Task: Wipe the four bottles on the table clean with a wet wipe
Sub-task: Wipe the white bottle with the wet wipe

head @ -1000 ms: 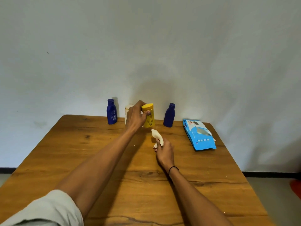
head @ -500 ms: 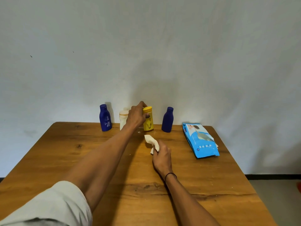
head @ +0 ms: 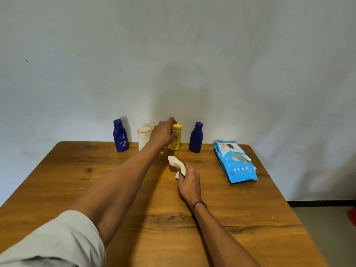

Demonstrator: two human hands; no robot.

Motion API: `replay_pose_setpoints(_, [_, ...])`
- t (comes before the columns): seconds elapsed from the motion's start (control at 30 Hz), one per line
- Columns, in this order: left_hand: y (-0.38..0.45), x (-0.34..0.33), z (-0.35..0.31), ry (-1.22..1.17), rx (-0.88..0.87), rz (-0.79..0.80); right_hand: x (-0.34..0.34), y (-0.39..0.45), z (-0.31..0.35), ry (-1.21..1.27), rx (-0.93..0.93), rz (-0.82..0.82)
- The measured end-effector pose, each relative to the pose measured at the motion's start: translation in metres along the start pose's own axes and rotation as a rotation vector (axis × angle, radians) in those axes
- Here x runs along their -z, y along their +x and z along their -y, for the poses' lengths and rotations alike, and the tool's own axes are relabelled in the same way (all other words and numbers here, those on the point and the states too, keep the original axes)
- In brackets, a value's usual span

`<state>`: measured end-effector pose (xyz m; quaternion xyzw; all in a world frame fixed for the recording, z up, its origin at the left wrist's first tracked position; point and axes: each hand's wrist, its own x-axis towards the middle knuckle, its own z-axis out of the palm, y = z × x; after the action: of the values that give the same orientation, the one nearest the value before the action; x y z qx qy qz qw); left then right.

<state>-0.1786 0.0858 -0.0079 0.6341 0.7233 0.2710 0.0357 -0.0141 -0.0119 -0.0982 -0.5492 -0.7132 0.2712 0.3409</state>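
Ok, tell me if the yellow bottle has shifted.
Yes, slightly: the yellow bottle, held by the left hand, now stands nearer the right blue bottle.

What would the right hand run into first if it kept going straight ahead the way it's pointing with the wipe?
Probably the yellow bottle. The right hand, gripping the wet wipe, points up the table toward it, with bare wood between. The left hand already holds that bottle, so it could meet those fingers instead; depth is unclear.

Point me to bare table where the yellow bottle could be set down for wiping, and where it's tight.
Free: the wooden table left of the left forearm, and the near stretch right of the right forearm, below the wipes pack. Crowded: the back edge, where the left hand grips the yellow bottle between the cream bottle and the right blue bottle.
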Motion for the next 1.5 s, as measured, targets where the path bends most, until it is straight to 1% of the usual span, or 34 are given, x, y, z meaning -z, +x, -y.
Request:
replay_pose_setpoints(0.53, [-0.002, 0.010, 0.010, -0.011, -0.036, -0.038, -0.004, 0.002, -0.003, 0.012, 0.000, -0.010])
replay_pose_setpoints(0.6, [-0.005, 0.018, 0.012, -0.022, -0.032, -0.085, -0.004, 0.003, -0.003, 0.015, 0.000, -0.011])
replay_pose_setpoints(0.7, [-0.010, 0.039, 0.020, -0.068, -0.022, -0.236, -0.002, 0.002, -0.003, 0.007, 0.001, -0.006])
replay_pose_setpoints(0.77, [-0.013, 0.055, 0.035, -0.123, -0.012, -0.320, -0.002, 0.002, -0.003, 0.004, -0.005, 0.001])
replay_pose_setpoints(0.8, [-0.015, 0.062, 0.046, -0.160, -0.004, -0.338, -0.002, 0.003, -0.004, 0.004, -0.006, 0.003])
replay_pose_setpoints(0.87, [-0.021, 0.070, 0.073, -0.221, 0.011, -0.308, -0.002, 0.002, -0.004, -0.003, -0.011, 0.005])
replay_pose_setpoints(0.97, [-0.031, 0.073, 0.102, -0.204, -0.016, -0.151, -0.001, 0.002, -0.003, 0.005, -0.014, 0.002])
replay_pose_setpoints(1.03, [-0.034, 0.071, 0.112, -0.191, -0.056, -0.069, -0.001, 0.002, -0.003, 0.003, -0.014, 0.003])
replay_pose_setpoints(1.13, [-0.037, 0.069, 0.117, -0.214, -0.064, -0.008, -0.003, 0.003, -0.006, 0.009, 0.010, -0.008])
replay_pose_setpoints(1.4, [-0.046, 0.064, 0.119, -0.313, -0.056, -0.068, -0.005, 0.003, -0.005, 0.024, 0.033, -0.006])
replay_pose_setpoints(1.5, [-0.050, 0.060, 0.119, -0.365, 0.009, -0.109, -0.002, 0.001, 0.001, 0.067, 0.023, -0.008])
